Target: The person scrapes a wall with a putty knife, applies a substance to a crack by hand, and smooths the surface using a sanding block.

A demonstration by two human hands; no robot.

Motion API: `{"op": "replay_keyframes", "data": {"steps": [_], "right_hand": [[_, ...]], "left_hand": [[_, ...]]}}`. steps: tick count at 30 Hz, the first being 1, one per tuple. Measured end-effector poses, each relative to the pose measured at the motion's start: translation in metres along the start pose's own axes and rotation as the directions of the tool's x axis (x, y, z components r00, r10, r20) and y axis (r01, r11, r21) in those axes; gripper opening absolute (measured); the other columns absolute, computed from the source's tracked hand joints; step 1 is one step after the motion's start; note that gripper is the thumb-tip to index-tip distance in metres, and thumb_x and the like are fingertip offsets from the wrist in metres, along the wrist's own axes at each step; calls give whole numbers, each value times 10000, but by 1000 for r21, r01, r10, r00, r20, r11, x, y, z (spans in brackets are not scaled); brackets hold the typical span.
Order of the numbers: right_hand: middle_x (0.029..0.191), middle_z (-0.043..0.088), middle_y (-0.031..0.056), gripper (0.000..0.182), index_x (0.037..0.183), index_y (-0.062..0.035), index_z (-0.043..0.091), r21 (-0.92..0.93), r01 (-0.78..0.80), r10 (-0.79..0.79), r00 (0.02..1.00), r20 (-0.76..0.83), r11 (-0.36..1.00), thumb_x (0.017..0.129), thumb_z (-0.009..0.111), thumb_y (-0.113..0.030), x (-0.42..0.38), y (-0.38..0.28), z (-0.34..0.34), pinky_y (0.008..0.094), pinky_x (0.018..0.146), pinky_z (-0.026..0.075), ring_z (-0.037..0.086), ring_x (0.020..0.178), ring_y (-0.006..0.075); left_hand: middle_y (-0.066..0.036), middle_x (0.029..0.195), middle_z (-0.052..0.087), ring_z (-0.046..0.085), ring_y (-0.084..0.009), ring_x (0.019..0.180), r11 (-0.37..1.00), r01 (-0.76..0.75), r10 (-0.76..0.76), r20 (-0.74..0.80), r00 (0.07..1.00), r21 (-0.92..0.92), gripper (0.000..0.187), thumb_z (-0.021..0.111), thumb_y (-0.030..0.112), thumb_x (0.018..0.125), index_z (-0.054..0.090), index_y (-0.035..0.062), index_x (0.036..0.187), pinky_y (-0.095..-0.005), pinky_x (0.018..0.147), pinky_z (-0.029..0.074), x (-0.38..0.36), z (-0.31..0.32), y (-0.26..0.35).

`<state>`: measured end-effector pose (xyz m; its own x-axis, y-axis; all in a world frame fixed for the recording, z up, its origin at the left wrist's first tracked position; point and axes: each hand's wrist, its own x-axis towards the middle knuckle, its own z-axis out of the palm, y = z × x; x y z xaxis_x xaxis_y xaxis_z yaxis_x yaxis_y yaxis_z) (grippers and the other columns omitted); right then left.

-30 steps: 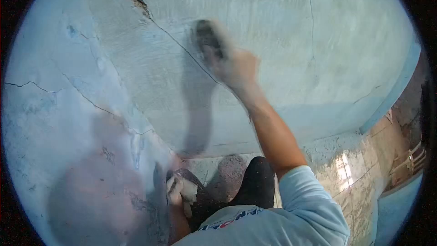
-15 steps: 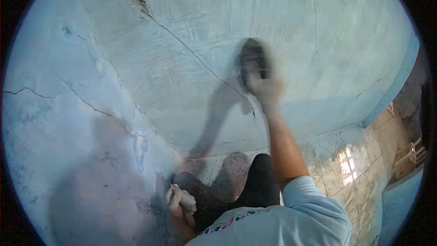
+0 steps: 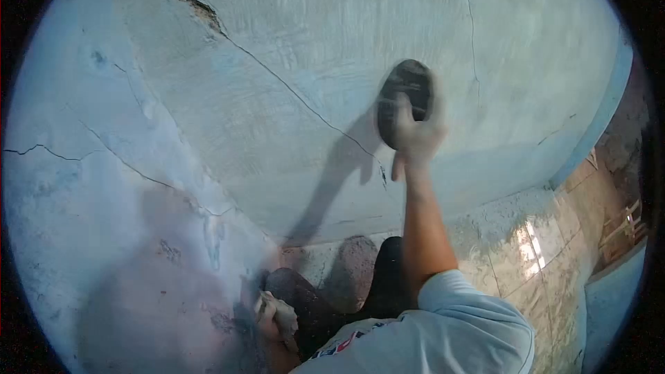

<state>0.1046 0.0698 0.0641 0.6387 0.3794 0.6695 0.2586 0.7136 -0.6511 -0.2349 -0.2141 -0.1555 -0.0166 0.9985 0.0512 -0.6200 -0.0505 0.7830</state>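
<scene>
A dark oval pad (image 3: pixel 404 83) lies against the pale blue-green wall (image 3: pixel 318 41), right of a long diagonal crack. My right hand (image 3: pixel 420 135) grips the pad near its lower right edge; the fingers are slightly blurred, with the thumb over its dark face. Low at the left, beside my knee, my left hand (image 3: pixel 269 322) is closed on a crumpled pale cloth (image 3: pixel 282 316). Part of that hand is hidden by the cloth and shadow.
A blue side wall (image 3: pixel 62 215) with cracks meets the pale wall at the left. My dark-clad knees (image 3: pixel 391 263) are close to the wall's base. Shiny floor tiles (image 3: pixel 512 270) and a wooden slatted item (image 3: pixel 623 227) are at the right.
My right hand and the dark pad have moved slightly to the right along the wall, and the pad shows more sharply. My left hand still holds the cloth low at the left.
</scene>
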Motion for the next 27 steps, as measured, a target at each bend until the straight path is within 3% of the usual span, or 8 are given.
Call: {"op": "replay_keyframes", "data": {"steps": [3,7,9,12,14,21,24,27], "right_hand": [[1022,763,167,614,1453,-239,606,-400,377,13,714,700,835,880,772,-93,-57,-50,36,360,788,617,781,886,253],[1080,749,216,667,1526,-306,527,-203,382,-269,862,428,902,913,724,-133,-26,-41,8,414,761,610,770,909,332],[1247,729,183,679,1524,-283,535,39,-52,44,983,177,998,901,738,-107,-1,-12,-24,397,839,615,765,1040,298],[1288,709,188,711,1541,-251,517,-218,438,-358,875,326,872,888,758,-107,-27,-18,-6,384,877,606,756,1054,315],[1209,730,204,643,1498,-198,572,-372,413,-85,756,650,831,890,774,-137,-51,-32,4,374,908,599,749,1041,346],[1027,759,211,565,1444,-117,616,-246,401,-353,910,219,882,903,767,-175,-25,-9,-11,367,787,606,772,892,296],[891,757,174,601,1457,-171,616,-323,431,-217,821,529,842,885,791,-227,-48,-21,15,363,807,590,754,853,327],[1001,772,187,619,1475,-149,590,-269,313,-216,918,333,911,889,786,-181,-27,-1,4,381,775,605,773,861,309]], "left_hand": [[-90,773,661,648,-209,588,999,27,-31,-173,984,-28,256,629,251,1002,593,16,1099,-341,552,531,4,8,-12],[-56,823,643,641,-192,643,983,116,-105,-83,991,140,272,629,265,1013,617,7,1098,-325,611,518,2,3,2],[-67,818,651,644,-196,634,980,103,-104,0,995,170,266,617,267,1024,619,8,1086,-327,608,520,-6,-55,-21],[-85,776,649,619,-206,579,991,53,-54,1,999,126,261,586,267,1043,608,10,1084,-333,558,506,7,-46,-26],[-98,744,645,593,-213,529,996,51,-50,-12,999,76,260,560,266,1058,597,12,1091,-338,512,491,9,-8,-17],[-145,632,631,501,-237,354,970,26,-24,12,1000,-243,265,467,266,1111,560,18,1114,-355,351,437,22,-154,-103],[-151,618,617,503,-246,354,999,-16,14,50,999,41,252,414,188,1123,584,4,1156,-358,337,433,17,-24,-41],[-128,623,615,527,-245,383,998,2,5,96,995,-68,254,408,182,1123,599,22,1072,-361,360,447,9,28,-8]]}}
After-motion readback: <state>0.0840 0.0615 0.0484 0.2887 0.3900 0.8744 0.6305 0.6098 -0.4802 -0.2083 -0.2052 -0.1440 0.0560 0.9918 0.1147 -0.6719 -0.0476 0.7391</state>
